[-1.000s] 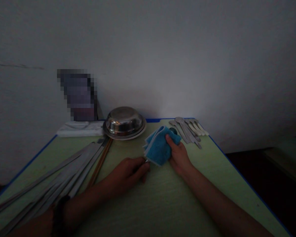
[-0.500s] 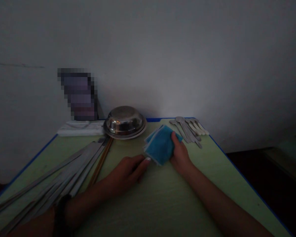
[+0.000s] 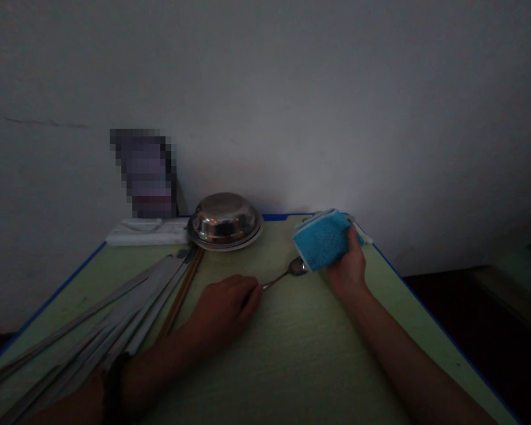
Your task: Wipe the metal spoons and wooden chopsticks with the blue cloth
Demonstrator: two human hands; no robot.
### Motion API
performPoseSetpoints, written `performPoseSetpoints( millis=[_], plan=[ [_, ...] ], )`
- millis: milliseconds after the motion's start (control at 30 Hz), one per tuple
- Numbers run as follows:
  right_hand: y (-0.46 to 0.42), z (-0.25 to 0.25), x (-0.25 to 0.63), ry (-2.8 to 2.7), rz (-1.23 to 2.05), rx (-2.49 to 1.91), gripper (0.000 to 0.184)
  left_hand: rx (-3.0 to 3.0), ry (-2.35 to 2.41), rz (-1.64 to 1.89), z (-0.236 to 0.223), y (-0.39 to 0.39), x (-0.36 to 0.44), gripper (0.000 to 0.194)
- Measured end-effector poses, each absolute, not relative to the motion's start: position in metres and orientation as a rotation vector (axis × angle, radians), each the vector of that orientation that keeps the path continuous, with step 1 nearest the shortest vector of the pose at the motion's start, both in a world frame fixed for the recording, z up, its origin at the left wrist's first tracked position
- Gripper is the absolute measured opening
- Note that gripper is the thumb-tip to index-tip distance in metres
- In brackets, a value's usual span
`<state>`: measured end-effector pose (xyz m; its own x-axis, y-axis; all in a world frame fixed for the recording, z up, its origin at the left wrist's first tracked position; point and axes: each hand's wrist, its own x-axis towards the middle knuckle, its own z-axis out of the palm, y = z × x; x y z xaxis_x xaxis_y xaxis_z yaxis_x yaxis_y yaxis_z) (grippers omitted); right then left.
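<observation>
My left hand (image 3: 228, 307) is closed round the handle end of a metal spoon (image 3: 297, 267), whose bowl points right. A folded blue cloth (image 3: 323, 239) with pale edges is gripped in my right hand (image 3: 349, 265), thumb on its near face. The cloth's lower corner is close to the tip of the spoon bowl; whether they touch I cannot tell. Behind the cloth, the group of spoons and forks (image 3: 366, 236) at the back right is mostly hidden, with only pale handle ends showing.
An upturned metal bowl (image 3: 225, 218) rests on plates at the back. Left of it lies a white block (image 3: 146, 233) below a pixelated upright panel (image 3: 148, 174). Long flat grey strips (image 3: 115, 319) and brown chopsticks (image 3: 183, 295) cover the left. A wall stands behind the blue-edged table (image 3: 283, 366).
My right hand has moved the cloth right and slightly up, off the spoon. The spoon's bowl and neck, covered before, now show. My left hand has shifted slightly left.
</observation>
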<state>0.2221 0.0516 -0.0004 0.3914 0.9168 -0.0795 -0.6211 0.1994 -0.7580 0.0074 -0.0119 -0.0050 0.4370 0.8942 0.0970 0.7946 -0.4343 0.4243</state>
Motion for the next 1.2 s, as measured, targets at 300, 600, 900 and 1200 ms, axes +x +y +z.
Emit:
performPoseSetpoints(
  millis=[300,600,900,1200],
  plan=[
    [0.032,0.005,0.208,-0.429,1.589,-0.809,0.026,2.598,1.486,0.399,-0.009,-0.012,0.008,0.021],
    [0.027,0.002,0.206,-0.548,1.629,-0.755,0.034,2.586,1.491,0.404,-0.013,-0.011,0.007,0.023],
    [0.012,0.001,0.199,-1.134,1.457,-0.891,0.038,2.226,1.171,0.861,-0.004,-0.011,-0.001,0.029],
    [0.011,0.012,0.201,-1.844,0.578,-0.944,0.027,2.011,1.142,0.865,-0.001,-0.012,0.004,0.022]
  ],
)
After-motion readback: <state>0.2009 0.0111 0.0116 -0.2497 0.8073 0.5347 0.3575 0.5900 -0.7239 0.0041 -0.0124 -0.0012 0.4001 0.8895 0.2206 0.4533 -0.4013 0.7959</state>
